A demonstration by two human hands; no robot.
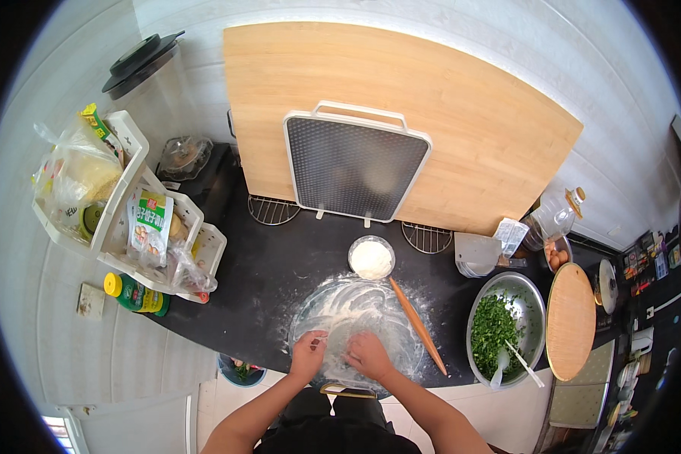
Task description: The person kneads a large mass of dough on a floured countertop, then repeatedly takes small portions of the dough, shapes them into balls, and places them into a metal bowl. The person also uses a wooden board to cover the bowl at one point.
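A round, see-through board [386, 318] dusted with white flour lies on the dark counter in front of me. Above its near left part is my left hand [309, 354], thumb and fingers drawn together at the tips; whatever they pinch is too small to name. My right hand [367, 356] is over the board a short way to the right, its fingers curled in and pointing left, so what lies under them is hidden. Beyond the board stands a bowl of flour [371, 259]. A thin wooden rolling pin [418, 325] slants across the board's right edge.
At the right, a steel bowl [536, 340] holds chopped greens [494, 324], a spoon and chopsticks, beside a round wooden board [570, 321]. A dark griddle plate [359, 166] leans against a big wooden board [461, 113]. White stacked baskets [147, 227] and a green bottle [138, 293] occupy the left.
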